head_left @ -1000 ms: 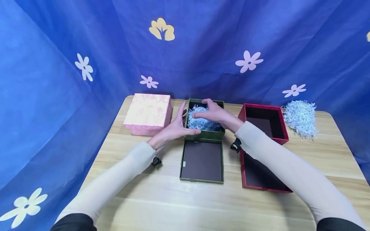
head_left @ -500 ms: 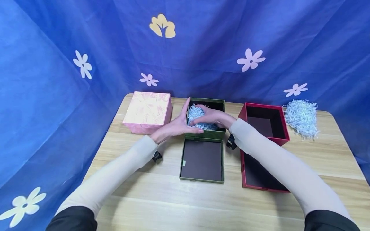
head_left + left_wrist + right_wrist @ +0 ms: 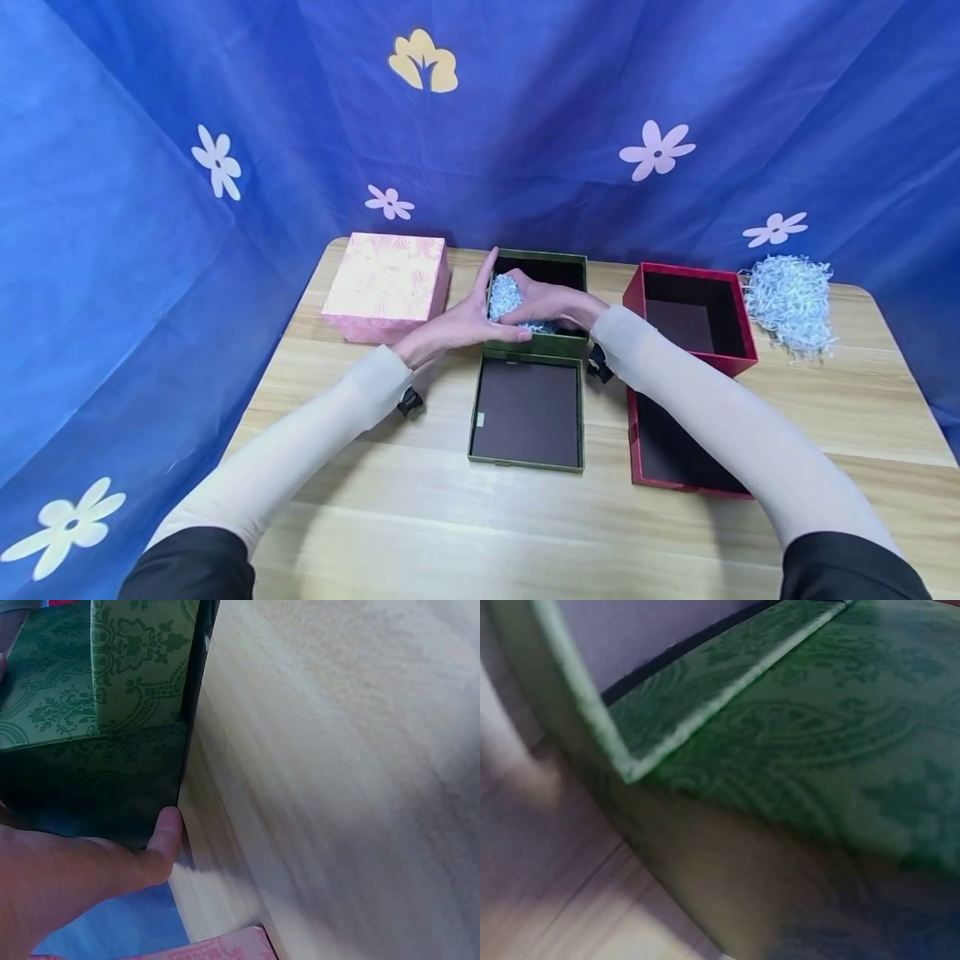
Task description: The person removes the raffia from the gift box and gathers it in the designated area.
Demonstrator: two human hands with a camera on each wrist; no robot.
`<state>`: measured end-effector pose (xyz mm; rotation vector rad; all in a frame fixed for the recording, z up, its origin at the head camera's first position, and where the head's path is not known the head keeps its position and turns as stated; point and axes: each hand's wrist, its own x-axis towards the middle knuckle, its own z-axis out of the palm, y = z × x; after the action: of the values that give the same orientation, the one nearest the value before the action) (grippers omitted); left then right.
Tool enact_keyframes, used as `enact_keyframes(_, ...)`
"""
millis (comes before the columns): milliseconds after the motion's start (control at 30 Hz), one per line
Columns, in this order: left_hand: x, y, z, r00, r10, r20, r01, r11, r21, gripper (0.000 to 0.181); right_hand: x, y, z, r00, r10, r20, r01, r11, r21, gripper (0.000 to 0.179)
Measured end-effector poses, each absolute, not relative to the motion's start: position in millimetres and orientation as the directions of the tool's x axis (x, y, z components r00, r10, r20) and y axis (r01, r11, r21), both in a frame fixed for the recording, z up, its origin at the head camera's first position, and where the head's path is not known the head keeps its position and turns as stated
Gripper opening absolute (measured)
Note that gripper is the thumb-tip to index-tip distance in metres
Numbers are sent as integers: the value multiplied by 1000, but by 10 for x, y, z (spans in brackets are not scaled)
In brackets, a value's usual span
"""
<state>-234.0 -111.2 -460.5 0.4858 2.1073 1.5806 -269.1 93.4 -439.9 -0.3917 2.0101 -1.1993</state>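
Observation:
In the head view an open green patterned box [image 3: 551,343] stands near the table's back edge. My left hand [image 3: 463,321] rests against its left side, thumb and index finger straight and spread wide. One left finger touches the box's green side [image 3: 82,787] in the left wrist view. Inside the box, my right hand [image 3: 551,302] holds light blue shredded paper [image 3: 506,296] between thumb and fingers. Its fingertips are partly hidden in the paper. Only the patterned green box [image 3: 840,750] fills the right wrist view, with no hand visible there.
The green lid [image 3: 527,412] lies inside-up in front of the box. A pink box [image 3: 386,279] stands left. Right are an open red box [image 3: 716,362], its red lid [image 3: 675,450] under my forearm, and a loose heap of shredded paper [image 3: 790,302].
My right hand has moved left and down into the box, bunching the shredded paper towards the left side. My left hand has moved slightly right, closer against the box.

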Motion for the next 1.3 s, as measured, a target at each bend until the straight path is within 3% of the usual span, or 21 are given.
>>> enact_keyframes(167,-2344,-1124,-4603,-836,527,-152,8,289,957,142,-2710,907,-4402,-670,-607,-427,84,509,-856,81)
enact_keyframes(400,-2336,-1115,-4600,-834,531,-152,17,299,954,141,-2700,914,-4386,-728,-515,-452,91,582,-808,99)
enact_keyframes(533,-2334,-1107,-4592,-834,531,-150,30,314,949,141,-2717,940,-4353,-759,-473,-447,93,600,-794,91)
enact_keyframes(833,-2339,-1111,-4590,-842,518,-152,41,342,939,143,-2751,1034,-4212,-819,-425,-387,113,542,-833,80)
enact_keyframes(1300,-2343,-1099,-4583,-850,500,-166,40,375,926,147,-2770,1320,-3793,-879,-360,-312,124,459,-880,83)
